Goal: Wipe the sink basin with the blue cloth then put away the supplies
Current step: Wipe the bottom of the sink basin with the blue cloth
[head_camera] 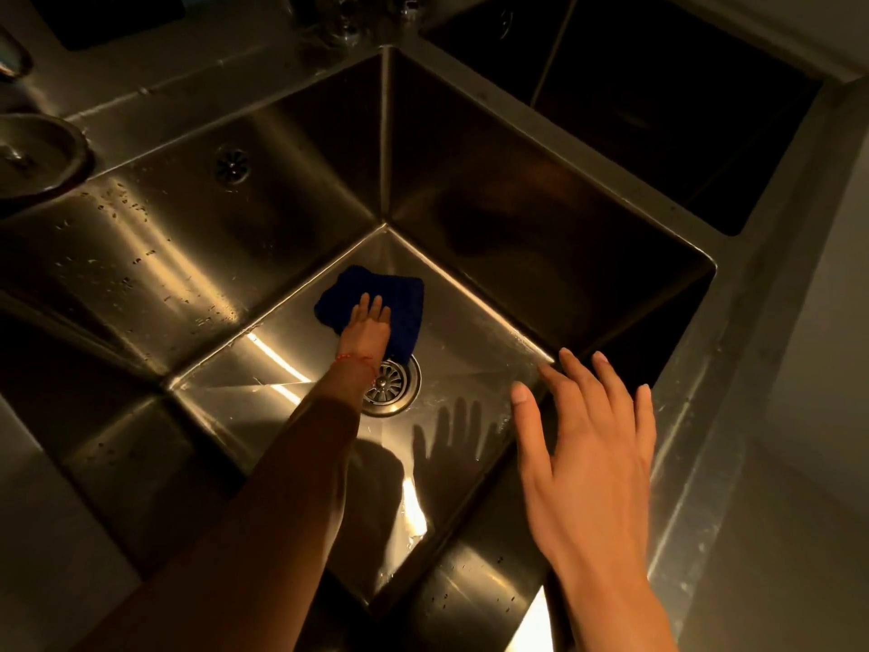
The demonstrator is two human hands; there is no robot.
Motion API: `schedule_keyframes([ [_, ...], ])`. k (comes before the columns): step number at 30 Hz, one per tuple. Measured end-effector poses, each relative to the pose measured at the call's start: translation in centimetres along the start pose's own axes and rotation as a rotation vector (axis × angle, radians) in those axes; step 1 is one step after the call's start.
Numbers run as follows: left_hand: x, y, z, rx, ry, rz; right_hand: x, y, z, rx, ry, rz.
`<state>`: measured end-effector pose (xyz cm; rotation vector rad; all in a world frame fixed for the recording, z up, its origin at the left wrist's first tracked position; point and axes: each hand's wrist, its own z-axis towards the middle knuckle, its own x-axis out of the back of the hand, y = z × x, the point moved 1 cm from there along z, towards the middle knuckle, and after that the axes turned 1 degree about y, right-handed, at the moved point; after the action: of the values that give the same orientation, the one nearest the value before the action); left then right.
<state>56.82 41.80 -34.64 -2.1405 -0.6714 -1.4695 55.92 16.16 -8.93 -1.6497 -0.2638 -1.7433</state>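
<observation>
The folded dark-blue cloth (376, 305) is pressed flat on the floor of the deep stainless-steel sink basin (470, 331), just beyond the round slotted drain (392, 383), by the straight fingers of the left hand (369, 329), so that pressure is spread for wiping. The right hand (588, 444) is held spread and empty above the basin, probably for balance.

Head view, steeply down, close over sink basin (470, 322)

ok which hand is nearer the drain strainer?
Left. The left hand presses the blue cloth on the basin floor just beyond the drain strainer; the right hand hovers open, off to the strainer's right.
</observation>
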Motion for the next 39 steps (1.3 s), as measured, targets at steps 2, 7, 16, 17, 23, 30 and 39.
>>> schedule_keyframes([
  [2,0.1,-0.5,0.2,0.040,0.005,-0.004,0.0,0.0,0.0,0.003,0.001,0.000],
  [7,0.7,0.9,0.2,0.075,-0.028,-0.046,0.1,-0.1,0.0,0.011,-0.013,-0.005],
  [16,0.7,1.5,0.4,-0.021,-0.002,0.002,0.1,0.1,0.0,0.004,-0.004,0.013],
  [17,0.6,0.7,0.2,0.005,-0.002,0.009,0.1,0.0,0.0,0.003,-0.006,0.013],
  [23,0.7,-1.2,0.4,0.101,-0.019,-0.007,0.0,0.0,0.0,0.002,-0.001,-0.003],
  [30,0.8,2.5,0.5,-0.015,-0.023,-0.059,0.0,-0.1,0.1,0.004,-0.008,0.002],
  [39,0.5,0.3,0.4,0.034,-0.010,-0.056,0.0,0.0,0.1,0.014,-0.014,0.006],
])
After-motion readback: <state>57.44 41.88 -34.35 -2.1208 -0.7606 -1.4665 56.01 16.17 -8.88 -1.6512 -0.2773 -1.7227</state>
